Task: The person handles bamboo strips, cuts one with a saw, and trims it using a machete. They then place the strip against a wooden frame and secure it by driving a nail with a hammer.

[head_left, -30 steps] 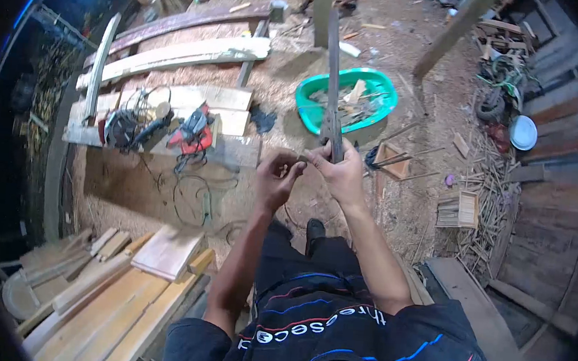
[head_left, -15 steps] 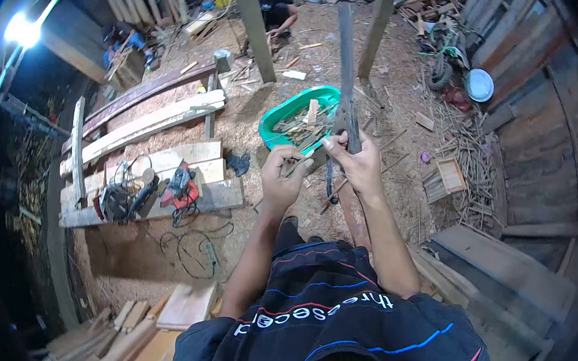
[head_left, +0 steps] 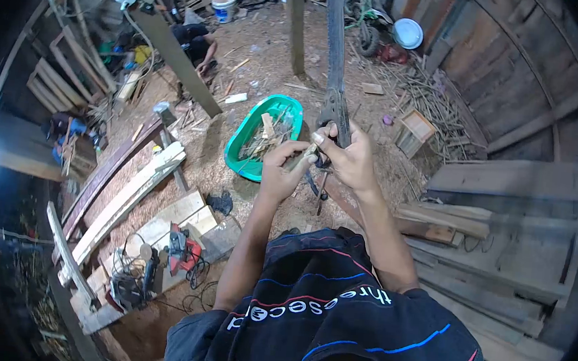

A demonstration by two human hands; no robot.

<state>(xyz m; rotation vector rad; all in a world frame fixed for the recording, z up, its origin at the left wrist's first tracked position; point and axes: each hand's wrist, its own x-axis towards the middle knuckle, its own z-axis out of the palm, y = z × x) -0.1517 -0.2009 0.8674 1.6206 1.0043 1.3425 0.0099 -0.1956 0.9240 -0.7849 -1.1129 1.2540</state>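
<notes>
My right hand point(head_left: 353, 164) is closed round the handle end of a handsaw point(head_left: 336, 55). Its long dark blade points away from me, toothed edge on the left. Close beside it, my left hand point(head_left: 282, 174) pinches a small thin piece of wood point(head_left: 312, 148) between thumb and fingers. My right thumb is at the far end of that piece, by the saw handle. Just beyond my left hand, a green plastic tub point(head_left: 236, 150) with wood scraps in it stands on the shavings-covered ground.
Planks on the left carry a red power tool point(head_left: 181, 250) and a corded tool point(head_left: 133, 278). Wooden posts point(head_left: 295, 28) stand ahead. A co-worker point(head_left: 195, 41) crouches at the back left. Stacked boards point(head_left: 499, 265) lie on the right, near a small wooden box point(head_left: 416, 129).
The head view has turned toward the right, so the surroundings have shifted left and tilted. My two hands have come closer together, bringing the small wood piece against my right thumb.
</notes>
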